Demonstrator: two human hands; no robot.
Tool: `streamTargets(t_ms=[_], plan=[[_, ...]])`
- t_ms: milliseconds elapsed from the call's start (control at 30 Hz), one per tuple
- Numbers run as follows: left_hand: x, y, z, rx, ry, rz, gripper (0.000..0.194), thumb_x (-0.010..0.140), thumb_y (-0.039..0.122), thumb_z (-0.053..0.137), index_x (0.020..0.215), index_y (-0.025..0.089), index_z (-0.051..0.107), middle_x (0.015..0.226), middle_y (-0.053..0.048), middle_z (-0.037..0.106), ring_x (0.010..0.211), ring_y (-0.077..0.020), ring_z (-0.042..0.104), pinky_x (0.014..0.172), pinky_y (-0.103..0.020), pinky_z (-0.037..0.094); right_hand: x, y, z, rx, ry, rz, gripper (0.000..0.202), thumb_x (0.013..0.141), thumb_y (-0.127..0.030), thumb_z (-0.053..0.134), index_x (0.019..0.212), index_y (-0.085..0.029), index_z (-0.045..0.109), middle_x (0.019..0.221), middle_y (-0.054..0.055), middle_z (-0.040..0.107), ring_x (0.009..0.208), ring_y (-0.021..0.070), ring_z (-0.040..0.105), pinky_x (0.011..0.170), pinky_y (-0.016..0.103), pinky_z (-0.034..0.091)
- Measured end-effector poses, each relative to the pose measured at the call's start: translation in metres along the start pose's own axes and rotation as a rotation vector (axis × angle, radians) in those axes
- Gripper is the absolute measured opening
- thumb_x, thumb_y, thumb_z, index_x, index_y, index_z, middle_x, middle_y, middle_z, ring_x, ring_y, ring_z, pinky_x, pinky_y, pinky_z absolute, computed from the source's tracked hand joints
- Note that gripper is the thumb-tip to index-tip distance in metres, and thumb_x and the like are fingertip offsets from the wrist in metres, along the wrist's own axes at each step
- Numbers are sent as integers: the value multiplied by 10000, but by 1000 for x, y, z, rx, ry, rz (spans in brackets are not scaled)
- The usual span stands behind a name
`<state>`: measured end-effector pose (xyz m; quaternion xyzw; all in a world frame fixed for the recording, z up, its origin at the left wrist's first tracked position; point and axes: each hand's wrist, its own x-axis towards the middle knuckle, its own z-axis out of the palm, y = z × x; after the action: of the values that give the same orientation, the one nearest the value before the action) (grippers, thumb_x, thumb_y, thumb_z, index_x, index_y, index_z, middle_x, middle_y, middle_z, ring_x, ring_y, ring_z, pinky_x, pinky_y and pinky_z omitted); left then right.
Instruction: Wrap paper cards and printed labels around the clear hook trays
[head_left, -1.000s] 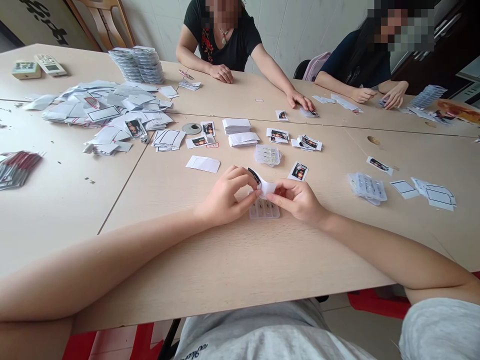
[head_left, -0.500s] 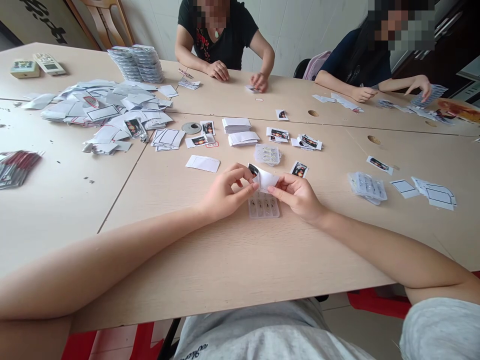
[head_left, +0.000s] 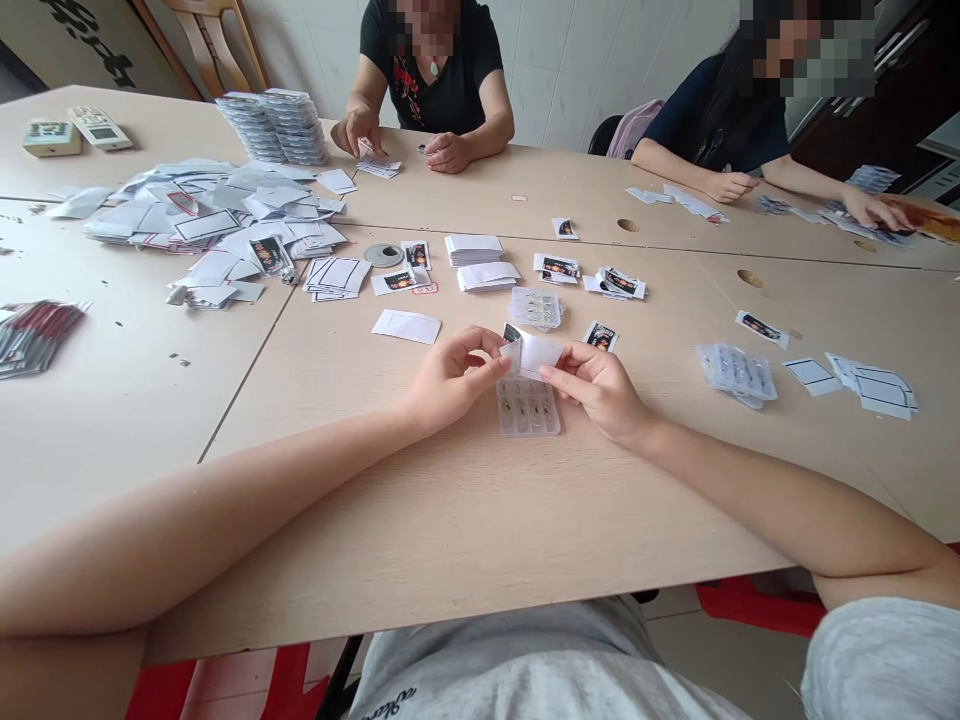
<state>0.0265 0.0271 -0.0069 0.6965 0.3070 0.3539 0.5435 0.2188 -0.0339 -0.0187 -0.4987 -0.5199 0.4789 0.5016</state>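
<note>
A small white paper piece (head_left: 537,354) with a dark printed part at its left is held up between my two hands. My left hand (head_left: 466,378) pinches its left side, where the paper is folded or peeled back. Thumb and fingers of my right hand (head_left: 596,385) grip its right side. Just below, a clear compartment box (head_left: 529,408) with small items inside lies flat on the table, its top edge partly covered by the paper. Another clear box (head_left: 535,308) sits beyond my hands, and a dark printed card (head_left: 601,336) lies near my right fingers.
Stacks of white cards (head_left: 486,276) stand farther back. At left are a big heap of white packets (head_left: 217,212) and a tall pile of clear boxes (head_left: 289,128). More clear boxes (head_left: 736,374) lie at right. Two people sit across the table (head_left: 420,520).
The paper in my hands has risen slightly, showing more of the box below. Across the table, one person's hands have moved left to a card pile; the other person's hand has lowered onto cards.
</note>
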Motion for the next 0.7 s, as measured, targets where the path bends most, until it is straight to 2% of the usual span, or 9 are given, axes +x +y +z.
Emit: streamTargets(t_ms=[167, 367, 700], plan=[[1, -1, -1, -102, -8, -46, 207, 779, 324, 614, 729, 158, 502, 977, -48, 612, 827, -147, 567, 767, -302, 437, 1, 2, -2, 46, 8, -1, 170, 749, -322, 685, 797, -180, 604, 644, -34, 504, 533, 73, 375, 500, 241, 284], [3, 1, -4, -59, 36, -88, 178, 770, 267, 573, 677, 171, 456, 760, 1, 596, 670, -115, 494, 635, -266, 354, 3, 3, -5, 88, 16, 42, 165, 737, -309, 680, 799, -181, 597, 639, -39, 477, 528, 70, 355, 485, 238, 246], [7, -3, -6, -193, 35, -96, 182, 724, 210, 540, 609, 170, 404, 875, -31, 664, 803, -161, 574, 713, -301, 411, 6, 3, -7, 164, 32, 72, 127, 703, -271, 675, 765, -187, 604, 630, -37, 483, 510, 66, 356, 471, 237, 220]])
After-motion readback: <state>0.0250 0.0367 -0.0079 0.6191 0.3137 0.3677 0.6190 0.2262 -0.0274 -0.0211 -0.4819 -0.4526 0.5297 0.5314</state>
